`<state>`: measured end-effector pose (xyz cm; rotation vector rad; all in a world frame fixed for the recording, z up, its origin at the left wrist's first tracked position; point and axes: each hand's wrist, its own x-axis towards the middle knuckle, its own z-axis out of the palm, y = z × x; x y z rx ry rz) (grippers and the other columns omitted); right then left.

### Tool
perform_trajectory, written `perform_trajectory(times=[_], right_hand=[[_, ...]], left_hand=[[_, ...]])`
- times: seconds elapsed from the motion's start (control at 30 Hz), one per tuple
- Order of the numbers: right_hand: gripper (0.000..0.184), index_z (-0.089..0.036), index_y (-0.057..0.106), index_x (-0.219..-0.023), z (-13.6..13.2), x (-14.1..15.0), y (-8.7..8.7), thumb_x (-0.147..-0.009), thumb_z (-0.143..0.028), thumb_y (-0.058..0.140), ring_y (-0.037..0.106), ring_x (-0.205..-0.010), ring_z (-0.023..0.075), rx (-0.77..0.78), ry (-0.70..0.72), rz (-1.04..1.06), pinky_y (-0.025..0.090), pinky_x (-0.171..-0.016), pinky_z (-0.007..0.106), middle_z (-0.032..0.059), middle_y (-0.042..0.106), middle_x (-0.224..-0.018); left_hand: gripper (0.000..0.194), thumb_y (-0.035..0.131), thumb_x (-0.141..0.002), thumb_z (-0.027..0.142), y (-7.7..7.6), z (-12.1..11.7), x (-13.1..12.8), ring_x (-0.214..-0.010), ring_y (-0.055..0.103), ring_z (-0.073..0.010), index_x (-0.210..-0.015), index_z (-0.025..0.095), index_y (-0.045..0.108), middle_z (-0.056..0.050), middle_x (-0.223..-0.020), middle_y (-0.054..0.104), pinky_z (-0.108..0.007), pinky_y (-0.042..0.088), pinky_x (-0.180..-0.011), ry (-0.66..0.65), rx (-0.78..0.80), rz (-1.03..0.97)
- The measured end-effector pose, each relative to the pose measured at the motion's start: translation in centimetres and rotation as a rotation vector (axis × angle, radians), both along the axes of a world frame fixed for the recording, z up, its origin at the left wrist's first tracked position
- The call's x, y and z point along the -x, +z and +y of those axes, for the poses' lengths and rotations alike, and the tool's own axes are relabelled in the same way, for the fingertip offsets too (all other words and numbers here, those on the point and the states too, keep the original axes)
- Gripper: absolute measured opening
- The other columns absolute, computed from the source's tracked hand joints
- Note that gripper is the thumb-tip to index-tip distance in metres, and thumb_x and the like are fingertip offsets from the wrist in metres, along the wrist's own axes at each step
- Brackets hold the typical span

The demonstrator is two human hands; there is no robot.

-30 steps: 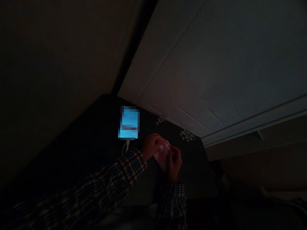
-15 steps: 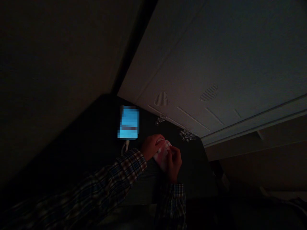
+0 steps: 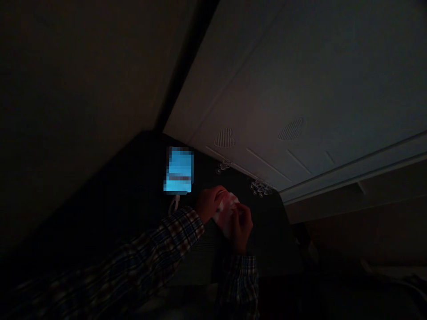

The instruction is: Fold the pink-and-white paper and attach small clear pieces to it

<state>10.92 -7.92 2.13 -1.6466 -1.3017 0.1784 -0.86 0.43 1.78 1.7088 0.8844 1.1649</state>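
Between my hands is a pale, pinkish-white soft thing [image 3: 225, 218], thin and crumpled at its far edge; in this dim light I cannot make out whether it is a bag or a cloth. My left hand [image 3: 211, 203] has its fingers closed on its upper left edge. At its upper right, my right hand [image 3: 243, 224] pinches the same piece between thumb and fingers. The fingertips of both hands are partly hidden. Several small shiny ring-like pieces lie in a heap [image 3: 260, 187] beyond my right hand, with a smaller cluster [image 3: 223, 166] further left.
A lit screen [image 3: 180, 171], blurred out, with a pale cable [image 3: 173, 205], lies left of my hands on the dark tabletop [image 3: 270, 240]. A pale panel [image 3: 253, 102] with heart-shaped relief rises behind the table. A wall [image 3: 83, 80] stands at the left.
The pinkish-white thing's far edge has shifted slightly between my fingers and looks flatter. My hands have barely moved. The scene is a little darker.
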Motion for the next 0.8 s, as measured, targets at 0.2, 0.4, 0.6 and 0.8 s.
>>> perform_trajectory(times=[0.2,0.4,0.6,0.8], right_hand=[[0.023,-0.017,0.054,-0.097,-0.15,-0.06,-0.09,-0.081,-0.032,0.045,0.053,-0.078,0.0150,0.002,0.028,0.010,0.041,-0.068,0.026,0.0041,0.058,-0.089],[0.023,-0.017,0.054,-0.097,-0.14,-0.02,0.09,-0.081,-0.031,0.046,0.054,-0.080,0.0152,0.005,0.029,0.014,0.041,-0.070,0.026,0.0044,0.059,-0.091],[0.023,-0.016,0.053,-0.099,-0.11,-0.23,-0.07,-0.082,-0.030,0.045,0.055,-0.079,0.0143,-0.027,-0.011,-0.014,0.042,-0.069,0.026,0.0042,0.059,-0.092],[0.029,-0.017,0.049,-0.106,-0.13,-0.62,-0.49,-0.081,-0.031,0.047,0.054,-0.083,0.0152,-0.050,-0.055,-0.005,0.042,-0.072,0.027,0.0058,0.057,-0.098]], left_hand=[[0.023,0.039,-0.082,0.036,0.17,-0.24,0.08,-0.070,0.058,-0.0140,-0.087,0.020,0.054,0.000,-0.074,0.063,-0.022,0.039,-0.058,-0.020,0.004,-0.014],[0.024,0.041,-0.082,0.036,0.59,-0.57,0.14,-0.077,0.059,-0.0136,-0.092,0.020,0.055,-0.001,-0.084,0.065,-0.022,0.042,-0.066,-0.125,-0.012,-0.096],[0.026,0.039,-0.083,0.032,0.33,-0.65,-0.26,-0.090,0.057,-0.0143,-0.097,0.019,0.056,-0.003,-0.097,0.063,-0.025,0.043,-0.080,-0.183,-0.053,-0.151],[0.028,0.032,-0.085,0.025,0.08,-0.35,-0.48,-0.092,0.057,-0.0139,-0.094,0.019,0.058,-0.003,-0.097,0.063,-0.027,0.042,-0.085,-0.195,-0.050,-0.146]])
